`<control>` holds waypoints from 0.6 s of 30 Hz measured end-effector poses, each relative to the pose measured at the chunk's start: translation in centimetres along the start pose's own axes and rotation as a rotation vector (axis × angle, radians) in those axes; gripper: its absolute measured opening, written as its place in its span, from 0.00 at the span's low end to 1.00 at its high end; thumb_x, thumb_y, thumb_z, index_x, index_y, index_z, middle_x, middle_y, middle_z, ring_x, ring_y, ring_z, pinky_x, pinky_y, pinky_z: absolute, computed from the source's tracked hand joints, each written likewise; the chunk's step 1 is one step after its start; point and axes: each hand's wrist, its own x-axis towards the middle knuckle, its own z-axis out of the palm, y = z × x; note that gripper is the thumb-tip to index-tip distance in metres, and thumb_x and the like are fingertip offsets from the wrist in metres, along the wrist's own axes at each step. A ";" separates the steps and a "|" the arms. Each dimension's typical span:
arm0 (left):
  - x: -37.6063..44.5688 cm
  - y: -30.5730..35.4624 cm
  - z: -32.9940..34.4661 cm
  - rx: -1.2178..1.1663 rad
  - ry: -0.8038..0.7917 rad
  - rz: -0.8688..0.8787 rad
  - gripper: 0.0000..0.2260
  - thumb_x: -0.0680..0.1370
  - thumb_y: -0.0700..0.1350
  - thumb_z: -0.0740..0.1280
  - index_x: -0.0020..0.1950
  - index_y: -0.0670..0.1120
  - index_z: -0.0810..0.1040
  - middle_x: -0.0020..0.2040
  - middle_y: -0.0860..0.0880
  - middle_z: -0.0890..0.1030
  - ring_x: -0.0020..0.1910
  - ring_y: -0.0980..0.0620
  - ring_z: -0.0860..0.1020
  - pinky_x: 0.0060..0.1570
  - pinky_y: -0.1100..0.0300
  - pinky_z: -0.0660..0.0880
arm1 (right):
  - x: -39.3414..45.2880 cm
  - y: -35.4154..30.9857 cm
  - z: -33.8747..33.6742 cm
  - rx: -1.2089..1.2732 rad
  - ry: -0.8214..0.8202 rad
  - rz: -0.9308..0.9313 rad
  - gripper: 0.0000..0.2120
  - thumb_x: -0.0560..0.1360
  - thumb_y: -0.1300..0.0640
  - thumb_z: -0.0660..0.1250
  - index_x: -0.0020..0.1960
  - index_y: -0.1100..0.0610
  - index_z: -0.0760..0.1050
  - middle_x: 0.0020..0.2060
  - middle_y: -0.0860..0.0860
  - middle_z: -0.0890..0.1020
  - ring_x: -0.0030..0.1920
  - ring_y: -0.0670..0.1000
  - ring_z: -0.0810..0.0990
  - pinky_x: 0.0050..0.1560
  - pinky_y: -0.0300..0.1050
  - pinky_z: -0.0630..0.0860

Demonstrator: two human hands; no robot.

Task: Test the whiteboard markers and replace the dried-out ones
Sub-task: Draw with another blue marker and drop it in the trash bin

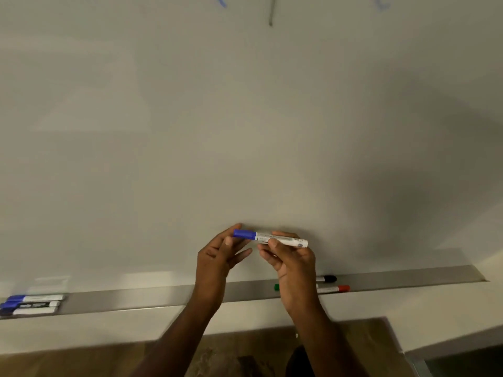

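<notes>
Fingers (275,244) of the right hand (292,263) curl round the white barrel of a blue marker (269,238), thumb on the near side, grasping it approx. at mid-barrel; fingers of the left hand (217,257) pinch the blue cap (244,234) at the marker's left end, thumb in front, the other fingers behind & below; marker lies roughly level, cap to the left, held in the air just in front of the whiteboard (190,131), above the tray (163,297); cap looks seated on the barrel, tho blur makes that hard to confirm.

On the tray, far left: 3 markers (32,304) lying side by side, blue caps to the left, touching or nearly so; right of centre, partly behind the right hand: a black-capped marker (328,278) nearest the board, a red-capped marker (336,289) in front of it, & a green cap (276,287) poking out left of the wrist, its barrel hidden.

Top edge of the board: 2 short blue strokes (221,2) & a grey one (271,12) between them.
</notes>
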 end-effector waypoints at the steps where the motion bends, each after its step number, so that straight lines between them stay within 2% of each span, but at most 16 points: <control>1: -0.2 1.0 0.1 -0.040 -0.017 0.013 0.26 0.78 0.58 0.68 0.68 0.40 0.76 0.63 0.43 0.82 0.64 0.44 0.80 0.58 0.51 0.80 | -0.5 -0.3 1.2 0.043 -0.014 0.015 0.12 0.71 0.64 0.71 0.54 0.66 0.78 0.49 0.65 0.84 0.49 0.63 0.85 0.49 0.49 0.83; 5: -0.5 5.3 0.5 -0.159 -0.021 0.052 0.15 0.81 0.49 0.64 0.63 0.42 0.78 0.61 0.42 0.83 0.64 0.45 0.80 0.60 0.55 0.79 | -2.6 -0.8 5.5 0.035 -0.108 0.037 0.10 0.72 0.64 0.71 0.52 0.66 0.78 0.49 0.66 0.84 0.50 0.64 0.85 0.49 0.50 0.83; 7: -0.7 7.3 0.2 -0.200 -0.016 0.061 0.14 0.79 0.48 0.62 0.57 0.42 0.80 0.58 0.41 0.84 0.62 0.43 0.81 0.57 0.57 0.80 | -3.4 -1.0 7.1 0.022 -0.125 0.039 0.12 0.72 0.58 0.74 0.52 0.64 0.80 0.47 0.66 0.85 0.48 0.64 0.85 0.46 0.49 0.83; 10: -1.3 9.4 -0.5 -0.216 -0.013 0.093 0.12 0.79 0.48 0.63 0.53 0.42 0.82 0.57 0.39 0.84 0.59 0.40 0.82 0.55 0.56 0.80 | -4.4 -1.4 9.1 0.037 -0.131 0.035 0.29 0.61 0.41 0.81 0.51 0.62 0.82 0.43 0.63 0.85 0.42 0.59 0.86 0.39 0.45 0.82; 11: -1.5 9.8 -0.8 -0.225 -0.006 0.109 0.12 0.80 0.48 0.63 0.52 0.44 0.83 0.57 0.39 0.84 0.58 0.40 0.82 0.55 0.56 0.80 | -4.7 -1.5 9.7 0.032 -0.131 0.025 0.31 0.58 0.38 0.81 0.50 0.60 0.84 0.42 0.63 0.85 0.41 0.58 0.86 0.38 0.44 0.82; 14: -2.0 11.2 -1.1 -0.306 0.032 0.120 0.11 0.79 0.48 0.64 0.49 0.48 0.86 0.56 0.38 0.84 0.59 0.39 0.82 0.53 0.56 0.81 | -5.4 -1.8 11.4 0.052 -0.118 -0.045 0.27 0.57 0.38 0.82 0.46 0.57 0.85 0.40 0.60 0.85 0.39 0.55 0.86 0.38 0.44 0.82; 16: -2.3 12.3 -1.0 -0.374 0.047 0.138 0.12 0.76 0.54 0.71 0.50 0.48 0.86 0.57 0.39 0.84 0.60 0.40 0.82 0.54 0.55 0.81 | -5.8 -2.0 12.5 0.117 -0.096 -0.094 0.20 0.61 0.43 0.80 0.46 0.56 0.86 0.43 0.58 0.86 0.44 0.55 0.86 0.42 0.45 0.82; 18: -2.6 13.0 -0.9 -0.415 0.055 0.177 0.18 0.70 0.59 0.76 0.52 0.48 0.86 0.57 0.40 0.84 0.60 0.42 0.82 0.56 0.55 0.80 | -6.3 -2.3 13.6 0.198 -0.083 -0.117 0.12 0.68 0.50 0.75 0.46 0.57 0.86 0.48 0.58 0.86 0.51 0.57 0.86 0.48 0.46 0.82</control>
